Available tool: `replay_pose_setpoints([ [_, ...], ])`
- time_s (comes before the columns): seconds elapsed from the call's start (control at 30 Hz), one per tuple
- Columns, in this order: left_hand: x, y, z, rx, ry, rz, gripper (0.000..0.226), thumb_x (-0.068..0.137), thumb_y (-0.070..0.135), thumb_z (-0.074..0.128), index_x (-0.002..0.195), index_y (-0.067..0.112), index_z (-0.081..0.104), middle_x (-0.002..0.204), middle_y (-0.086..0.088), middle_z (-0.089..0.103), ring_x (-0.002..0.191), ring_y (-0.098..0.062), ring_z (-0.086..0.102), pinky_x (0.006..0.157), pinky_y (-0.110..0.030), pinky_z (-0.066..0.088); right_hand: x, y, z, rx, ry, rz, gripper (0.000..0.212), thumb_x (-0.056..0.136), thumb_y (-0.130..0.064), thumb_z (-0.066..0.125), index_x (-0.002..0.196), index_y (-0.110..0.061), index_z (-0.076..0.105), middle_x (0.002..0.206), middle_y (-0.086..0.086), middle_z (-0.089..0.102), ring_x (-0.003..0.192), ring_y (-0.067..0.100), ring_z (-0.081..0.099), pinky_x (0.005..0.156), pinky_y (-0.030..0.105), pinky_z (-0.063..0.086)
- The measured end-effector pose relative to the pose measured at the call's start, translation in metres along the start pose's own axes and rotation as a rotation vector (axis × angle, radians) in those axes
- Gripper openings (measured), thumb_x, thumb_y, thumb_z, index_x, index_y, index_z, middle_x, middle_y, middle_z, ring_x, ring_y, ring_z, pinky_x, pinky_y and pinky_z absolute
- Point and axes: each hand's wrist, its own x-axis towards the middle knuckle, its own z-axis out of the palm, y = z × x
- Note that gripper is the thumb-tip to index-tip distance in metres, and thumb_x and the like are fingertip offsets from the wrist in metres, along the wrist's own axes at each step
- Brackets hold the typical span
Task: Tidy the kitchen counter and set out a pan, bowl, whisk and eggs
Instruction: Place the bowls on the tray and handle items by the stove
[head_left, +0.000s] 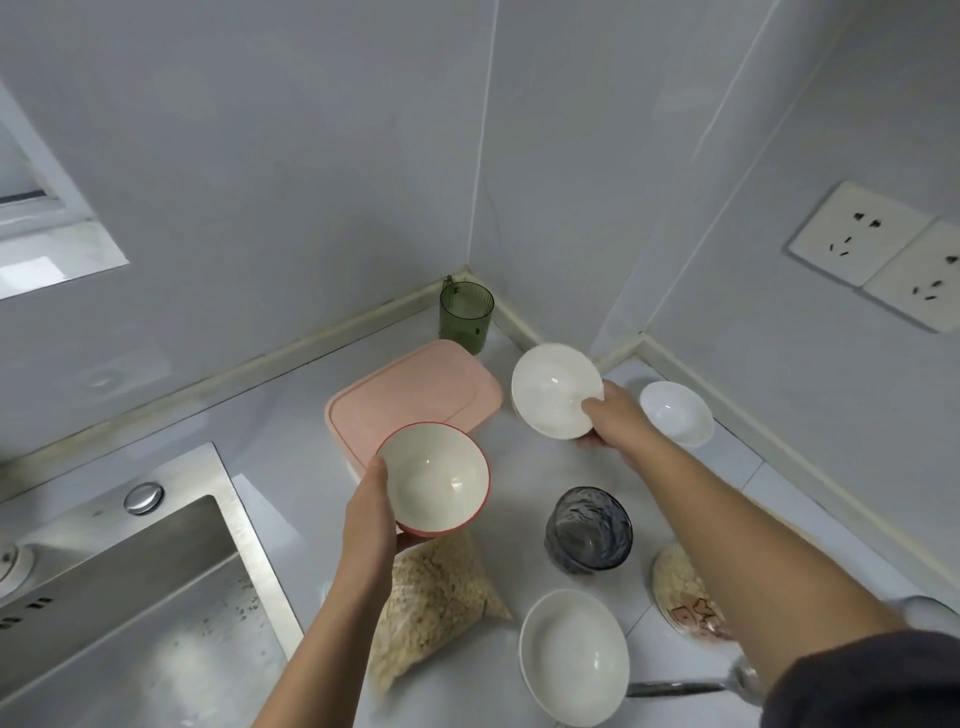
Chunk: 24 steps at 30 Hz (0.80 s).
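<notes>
My left hand (370, 512) grips a red-rimmed bowl (434, 478) by its left edge and holds it above the counter, in front of the pink container. My right hand (610, 415) pinches the rim of a white bowl (553, 387), lifted and tilted toward me. A small white bowl (675, 411) stands on the counter to the right of that hand. Another white bowl (574, 656) sits near the front edge. No pan, whisk or eggs are in view.
A pink lidded container (415, 395) lies mid-counter, a green cup (466, 316) in the corner. A dark glass tumbler (588, 530), a bag of oats (434, 597), a patterned dish of oats (678, 590) and a metal spoon (691, 687) crowd the front. The steel sink (130, 587) is left.
</notes>
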Motion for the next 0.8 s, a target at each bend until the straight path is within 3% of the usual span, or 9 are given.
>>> replay_pose_setpoints([
  [0.13,-0.012,0.004,0.012,-0.004,-0.038,0.013,0.046,0.099,0.050,0.032,0.122,0.019,0.056,0.115,-0.010,0.061,0.087,-0.027,0.065,0.049,-0.030,0.056,-0.046,-0.033,-0.011,0.019,0.003,-0.169,0.028,0.094,-0.010,0.040,0.119,-0.012,0.053,0.079,0.009,0.062,0.048,0.019,0.054,0.045,0.024,0.041],
  [0.2,-0.019,0.007,0.020,0.006,-0.062,0.022,0.041,0.099,0.050,0.031,0.115,0.022,0.058,0.110,-0.007,0.062,0.081,-0.019,0.064,0.052,-0.033,0.057,-0.070,-0.038,-0.009,-0.005,-0.077,-0.231,0.024,0.095,-0.012,0.041,0.115,-0.013,0.054,0.071,0.006,0.059,0.045,0.018,0.049,0.044,0.023,0.036],
  [0.3,-0.030,0.009,0.029,0.032,-0.106,0.028,0.037,0.100,0.050,0.029,0.108,0.028,0.058,0.111,-0.006,0.063,0.082,-0.017,0.062,0.060,-0.038,0.057,-0.100,-0.031,0.001,-0.057,-0.179,-0.257,0.022,0.096,-0.014,0.043,0.114,-0.016,0.055,0.082,0.006,0.061,0.058,0.020,0.053,0.046,0.023,0.039],
  [0.4,-0.040,0.011,0.035,0.048,-0.134,0.008,0.033,0.101,0.048,0.029,0.112,0.027,0.051,0.105,-0.004,0.060,0.080,-0.016,0.059,0.048,-0.033,0.054,-0.115,-0.013,0.012,-0.095,-0.179,-0.224,0.024,0.096,-0.021,0.045,0.119,-0.017,0.054,0.107,0.007,0.063,0.090,0.025,0.062,0.061,0.029,0.047],
  [0.47,-0.046,0.015,0.038,0.041,-0.159,-0.020,0.029,0.100,0.047,0.035,0.111,0.026,0.051,0.103,-0.003,0.059,0.077,-0.015,0.057,0.049,-0.034,0.053,-0.121,-0.003,0.015,-0.143,-0.158,-0.216,0.023,0.097,-0.023,0.045,0.118,-0.018,0.052,0.112,0.005,0.061,0.097,0.023,0.059,0.070,0.029,0.047],
  [0.57,-0.050,0.018,0.043,-0.025,-0.202,-0.116,0.025,0.088,0.042,0.060,0.105,0.023,0.060,0.101,-0.003,0.063,0.082,-0.019,0.060,0.075,-0.050,0.056,-0.128,0.007,0.013,-0.184,-0.125,-0.204,0.010,0.096,-0.024,0.045,0.106,-0.019,0.047,0.104,0.002,0.057,0.089,0.019,0.055,0.064,0.027,0.042],
  [0.63,-0.040,0.009,0.047,0.106,-0.217,0.034,0.022,0.079,0.029,0.072,0.099,0.035,0.065,0.102,0.006,0.066,0.098,-0.019,0.063,0.087,-0.049,0.054,-0.132,0.011,0.008,-0.172,-0.100,-0.186,0.009,0.096,-0.024,0.045,0.104,-0.020,0.044,0.097,0.000,0.056,0.073,0.015,0.054,0.053,0.023,0.038],
  [0.7,-0.037,0.003,0.052,0.129,-0.262,0.045,0.039,0.085,0.017,0.070,0.094,0.054,0.063,0.111,0.012,0.065,0.105,-0.011,0.061,0.086,-0.036,0.056,-0.135,0.015,0.004,-0.150,-0.080,-0.164,0.012,0.095,-0.021,0.045,0.107,-0.019,0.044,0.091,0.000,0.056,0.056,0.012,0.052,0.043,0.020,0.038],
  [0.8,-0.057,0.007,0.060,0.085,-0.290,0.000,0.015,0.092,0.023,0.059,0.094,0.037,0.064,0.104,0.003,0.065,0.098,-0.025,0.061,0.077,-0.045,0.057,-0.145,0.021,-0.006,-0.110,-0.091,-0.098,0.016,0.095,-0.021,0.044,0.110,-0.020,0.045,0.093,0.005,0.059,0.058,0.017,0.057,0.043,0.023,0.044],
])
